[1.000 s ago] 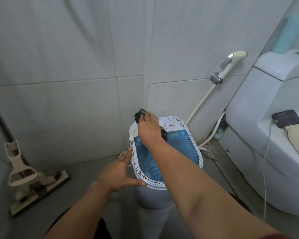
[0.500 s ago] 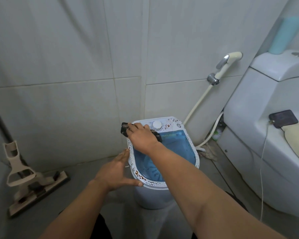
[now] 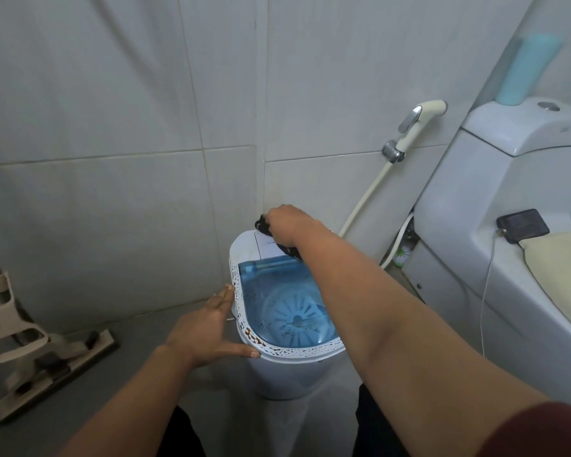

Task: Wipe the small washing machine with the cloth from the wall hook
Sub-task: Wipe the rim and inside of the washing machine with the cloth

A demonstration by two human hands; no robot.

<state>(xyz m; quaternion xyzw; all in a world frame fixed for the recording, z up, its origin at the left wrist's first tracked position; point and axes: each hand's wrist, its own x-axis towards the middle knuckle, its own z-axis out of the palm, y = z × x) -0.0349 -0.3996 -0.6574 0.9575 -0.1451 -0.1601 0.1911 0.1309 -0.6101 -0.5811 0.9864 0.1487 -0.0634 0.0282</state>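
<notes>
A small washing machine (image 3: 290, 367) stands on the grey floor (image 3: 119, 384) in the corner of a tiled bathroom, its translucent blue lid (image 3: 287, 305) rimmed in speckled white. The right hand (image 3: 285, 225) reaches over the lid to the machine's far edge, fingers closed around a dark cloth (image 3: 265, 225) pressed on the white control panel (image 3: 261, 245) by the wall. The left hand (image 3: 208, 328) lies open, fingers along the machine's left rim and thumb against its near rim. A mop head (image 3: 47, 361) rests on the floor at the left; a toilet (image 3: 508, 225) and spray hose (image 3: 409, 133) stand at the right
</notes>
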